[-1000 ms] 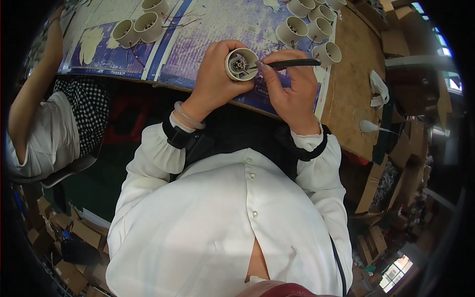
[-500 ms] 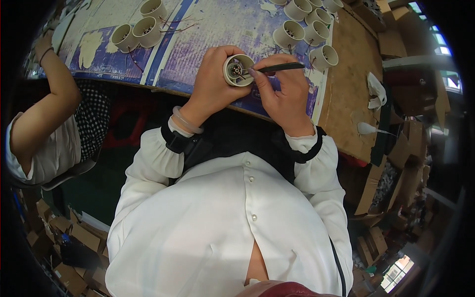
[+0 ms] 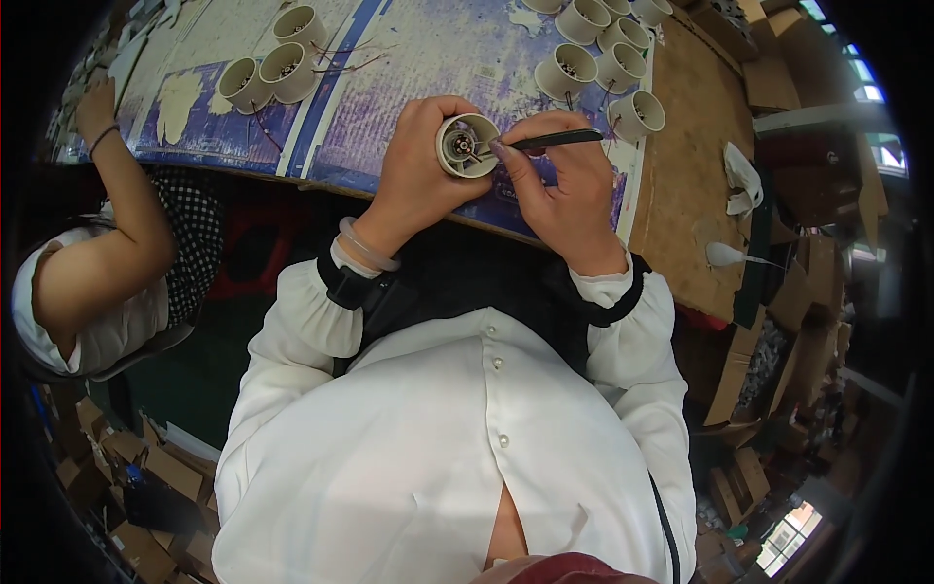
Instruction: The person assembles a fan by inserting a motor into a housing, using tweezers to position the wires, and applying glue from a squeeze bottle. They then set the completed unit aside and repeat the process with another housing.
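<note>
At the frame's upper centre, our left hand (image 3: pixel 420 161) clasps a pale cup (image 3: pixel 484 128) and our right hand (image 3: pixel 562 185) pinches a black tool (image 3: pixel 564 138) reaching inside, apparently unfinished, while whether the upper-right cups (image 3: pixel 552 82) are done we cannot tell.

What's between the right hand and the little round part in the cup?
The thin tip of the black-handled tool held in the right hand, reaching into the white cup; the head view shows it.
</note>
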`<state>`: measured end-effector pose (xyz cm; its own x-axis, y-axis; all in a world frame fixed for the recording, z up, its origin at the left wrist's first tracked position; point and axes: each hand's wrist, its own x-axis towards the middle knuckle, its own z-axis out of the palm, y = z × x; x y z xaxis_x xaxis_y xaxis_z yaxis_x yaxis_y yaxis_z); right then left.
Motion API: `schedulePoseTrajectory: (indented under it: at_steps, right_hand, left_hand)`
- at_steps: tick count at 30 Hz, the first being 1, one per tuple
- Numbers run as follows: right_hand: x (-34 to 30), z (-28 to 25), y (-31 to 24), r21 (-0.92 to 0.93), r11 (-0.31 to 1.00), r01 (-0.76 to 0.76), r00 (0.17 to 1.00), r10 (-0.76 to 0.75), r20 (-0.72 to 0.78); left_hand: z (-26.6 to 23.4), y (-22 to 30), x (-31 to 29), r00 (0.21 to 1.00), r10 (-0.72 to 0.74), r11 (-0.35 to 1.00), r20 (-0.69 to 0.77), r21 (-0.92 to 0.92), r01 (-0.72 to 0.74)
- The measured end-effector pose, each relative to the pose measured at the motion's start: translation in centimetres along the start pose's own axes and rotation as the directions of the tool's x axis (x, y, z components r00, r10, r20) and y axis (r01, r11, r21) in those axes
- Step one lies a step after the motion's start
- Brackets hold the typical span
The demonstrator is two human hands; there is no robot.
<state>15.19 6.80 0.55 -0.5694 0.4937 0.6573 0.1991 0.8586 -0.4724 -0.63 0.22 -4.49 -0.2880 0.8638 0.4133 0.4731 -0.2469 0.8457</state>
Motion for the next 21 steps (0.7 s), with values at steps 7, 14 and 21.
schedulePoseTrajectory:
  at_steps: [7, 14, 21]
  right_hand:
    - [-0.06, 0.4, 0.06, 0.033, 0.999, 0.001, 1.0, -0.001, -0.003]
    - [-0.02, 0.26, -0.18, 0.062, 0.998, -0.015, 1.0, 0.014, 0.003]
    - [0.11, 0.14, 0.09, 0.065, 0.998, 0.0, 1.0, 0.0, -0.001]
  left_hand:
    - [-0.19, 0.05, 0.05, 1.0, 0.009, 1.0, 0.003, 0.027, -0.009]
    - [0.11, 0.04, 0.02, 0.999, 0.037, 0.998, -0.015, 0.045, -0.037]
    - [0.13, 0.05, 0.09, 1.0, -0.014, 1.0, -0.016, -0.018, 0.014]
